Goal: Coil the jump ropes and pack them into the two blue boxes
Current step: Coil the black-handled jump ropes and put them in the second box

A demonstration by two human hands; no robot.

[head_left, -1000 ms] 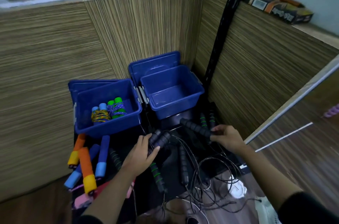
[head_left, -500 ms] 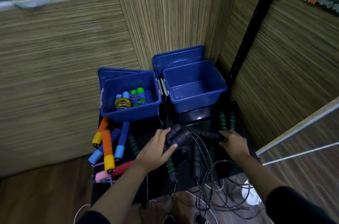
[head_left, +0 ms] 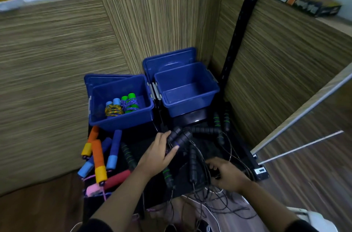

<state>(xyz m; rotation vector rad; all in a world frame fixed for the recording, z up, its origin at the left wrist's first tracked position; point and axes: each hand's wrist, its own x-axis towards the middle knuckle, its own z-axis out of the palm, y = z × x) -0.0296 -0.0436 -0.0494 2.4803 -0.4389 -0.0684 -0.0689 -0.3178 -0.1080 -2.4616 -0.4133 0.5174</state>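
Left hand [head_left: 159,152] grip wraps two black handles [head_left: 179,137], right hand [head_left: 227,174] grip curls into black cords [head_left: 205,190] just right of them, both blue boxes [head_left: 187,89] beyond, left box [head_left: 122,106] holding two coiled ropes [head_left: 122,106]

There is one view only, from a wide-angle camera worn on the person's head. It looks forward and steeply down from above the black worktop [head_left: 148,144], facing a corner of striped wooden panels [head_left: 57,56]. Both forearms enter from the bottom edge, so the lens sits close over the hands. The two blue boxes [head_left: 187,90] lie near the centre, farther off. Straight edges bow toward the frame's borders, and no second view overlaps with this one.
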